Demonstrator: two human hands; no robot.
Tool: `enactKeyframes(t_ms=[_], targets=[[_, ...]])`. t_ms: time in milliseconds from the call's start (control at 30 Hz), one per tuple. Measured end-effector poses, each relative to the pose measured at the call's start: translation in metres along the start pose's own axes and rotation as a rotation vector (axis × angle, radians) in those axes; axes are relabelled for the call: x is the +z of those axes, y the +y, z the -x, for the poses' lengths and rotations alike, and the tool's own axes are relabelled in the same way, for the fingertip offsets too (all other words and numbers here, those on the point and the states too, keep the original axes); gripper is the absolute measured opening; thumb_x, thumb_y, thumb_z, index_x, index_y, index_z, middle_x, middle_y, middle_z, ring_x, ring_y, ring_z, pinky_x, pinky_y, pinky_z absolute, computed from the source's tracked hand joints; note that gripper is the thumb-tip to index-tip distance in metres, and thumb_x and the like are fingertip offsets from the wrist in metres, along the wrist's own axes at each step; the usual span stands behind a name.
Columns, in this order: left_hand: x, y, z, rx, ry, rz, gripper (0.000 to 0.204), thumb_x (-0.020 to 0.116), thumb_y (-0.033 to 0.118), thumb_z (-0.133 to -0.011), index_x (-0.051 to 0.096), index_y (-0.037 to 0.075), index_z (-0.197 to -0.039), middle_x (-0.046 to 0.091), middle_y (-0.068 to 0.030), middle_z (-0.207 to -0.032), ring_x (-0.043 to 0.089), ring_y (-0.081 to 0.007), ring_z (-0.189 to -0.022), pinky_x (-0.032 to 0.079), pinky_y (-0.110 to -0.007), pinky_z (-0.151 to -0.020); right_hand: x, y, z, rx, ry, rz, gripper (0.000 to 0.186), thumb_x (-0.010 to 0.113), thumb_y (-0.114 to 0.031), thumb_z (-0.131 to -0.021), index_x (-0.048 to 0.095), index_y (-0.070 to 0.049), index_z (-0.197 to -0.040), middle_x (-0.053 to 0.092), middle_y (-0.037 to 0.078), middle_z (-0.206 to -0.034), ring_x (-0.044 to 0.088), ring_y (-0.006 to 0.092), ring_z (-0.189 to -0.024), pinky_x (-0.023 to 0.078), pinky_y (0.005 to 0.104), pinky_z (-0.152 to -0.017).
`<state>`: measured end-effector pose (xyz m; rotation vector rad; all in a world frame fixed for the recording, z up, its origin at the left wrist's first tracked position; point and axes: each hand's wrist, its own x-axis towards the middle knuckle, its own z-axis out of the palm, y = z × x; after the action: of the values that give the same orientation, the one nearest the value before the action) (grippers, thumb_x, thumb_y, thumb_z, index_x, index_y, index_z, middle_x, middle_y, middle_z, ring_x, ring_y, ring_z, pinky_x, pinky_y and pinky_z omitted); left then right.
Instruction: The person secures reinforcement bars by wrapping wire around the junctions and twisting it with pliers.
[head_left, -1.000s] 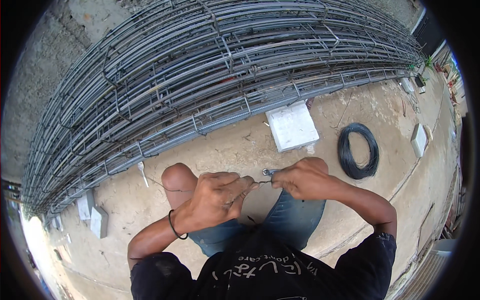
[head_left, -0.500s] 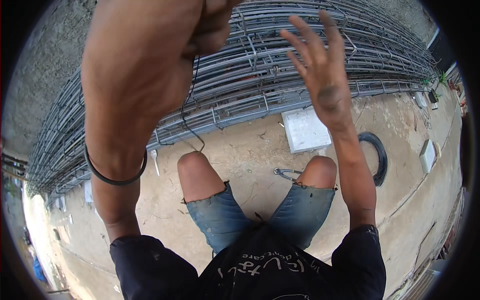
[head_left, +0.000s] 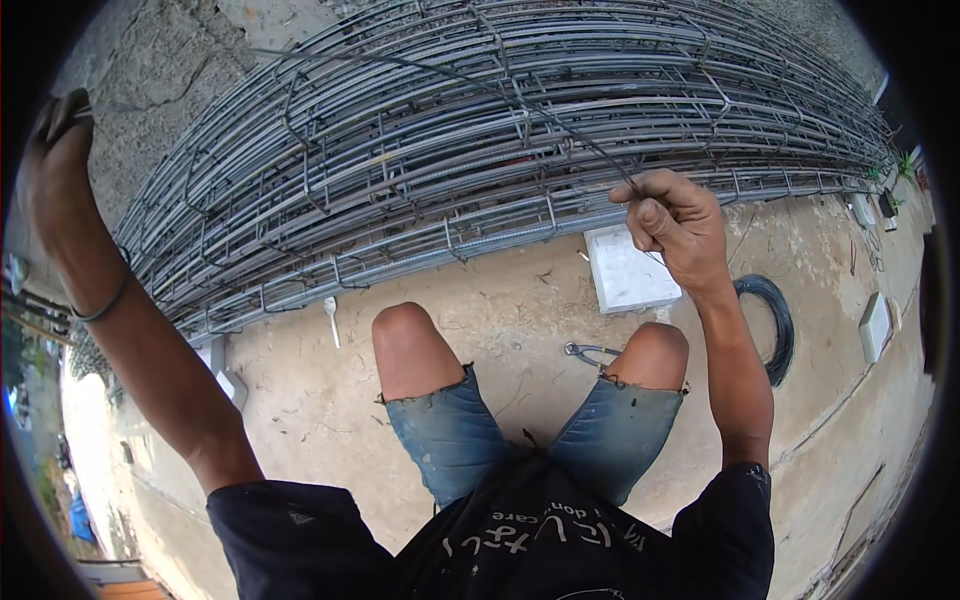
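Note:
A long, thin dark wire (head_left: 455, 76) arches across the view in front of the stacked steel rebar cages (head_left: 420, 150). My right hand (head_left: 680, 228) pinches one end between thumb and fingers, above a white slab. Far out at the left rim, my left hand (head_left: 60, 165) is raised with its fingers closed, and a thin strand shows at its fingertips. The wire's stretch close to that hand is faint against the rough grey ground. A dark band circles my left wrist.
The white slab (head_left: 628, 268) lies against the near edge of the cages. By my right knee are metal pincers (head_left: 592, 352), with a coil of dark wire (head_left: 768, 330) further right. A white plastic fork or spoon (head_left: 332, 322) lies left of my knees; another white block (head_left: 876, 328) sits far right.
My left hand has swung from the top centre out to the far left. My right hand has come down, its spread fingers now closed on the wire, which is drawn out between both hands.

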<state>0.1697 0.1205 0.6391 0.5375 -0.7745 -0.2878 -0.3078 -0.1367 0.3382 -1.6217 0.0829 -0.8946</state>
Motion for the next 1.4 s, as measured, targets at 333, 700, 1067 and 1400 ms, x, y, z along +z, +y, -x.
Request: enactKeyframes(t_ms=[333, 700, 1067, 1400], targets=[[-0.258, -0.049, 0.348, -0.115, 0.861, -0.136, 0.018, 0.042, 0.018, -0.097, 0.048, 0.005, -0.086, 0.051, -0.0028, -0.065, 0.037, -0.0103, -0.044, 0.036, -0.021, -0.038, 0.024, 0.006, 0.052, 0.137, -0.574, 1.061, 0.034, 0.058, 0.004, -0.071, 0.058, -0.003, -0.104, 0.062, 0.014, -0.083, 0.062, 0.0332, -0.071, 0.050, 0.0388, -0.062], [0.004, -0.192, 0.420, -0.786, -0.393, -1.047, 0.046, 0.059, 0.023, -0.091, 0.050, -0.005, -0.127, 0.059, -0.0216, -0.116, 0.059, -0.0279, -0.102, 0.045, -0.036, -0.087, 0.103, 0.001, 0.049, -0.298, -1.027, 1.218, 0.018, 0.058, -0.007, -0.070, 0.059, 0.008, -0.079, 0.061, 0.014, -0.066, 0.065, 0.0228, -0.061, 0.052, 0.0304, -0.048], [0.060, -0.219, 0.454, -1.383, -0.295, -0.222, 0.034, 0.052, 0.021, -0.096, 0.056, -0.005, -0.119, 0.055, -0.0028, -0.073, 0.046, -0.0072, -0.056, 0.038, -0.021, -0.047, 0.039, -0.038, 0.028, 0.101, -0.922, 1.080, 0.018, 0.057, -0.004, -0.073, 0.062, 0.003, -0.089, 0.058, 0.012, -0.085, 0.064, 0.0275, -0.077, 0.055, 0.0316, -0.063], [0.027, -0.228, 0.446, -0.939, -0.410, -0.700, 0.018, 0.067, 0.016, -0.086, 0.071, -0.001, -0.082, 0.059, -0.0014, -0.059, 0.047, -0.0065, -0.051, 0.037, -0.023, -0.047, 0.036, -0.036, 0.057, 0.022, -0.964, 0.628, 0.014, 0.055, -0.005, -0.076, 0.056, 0.003, -0.087, 0.055, 0.014, -0.080, 0.061, 0.0278, -0.078, 0.050, 0.0391, -0.064]])
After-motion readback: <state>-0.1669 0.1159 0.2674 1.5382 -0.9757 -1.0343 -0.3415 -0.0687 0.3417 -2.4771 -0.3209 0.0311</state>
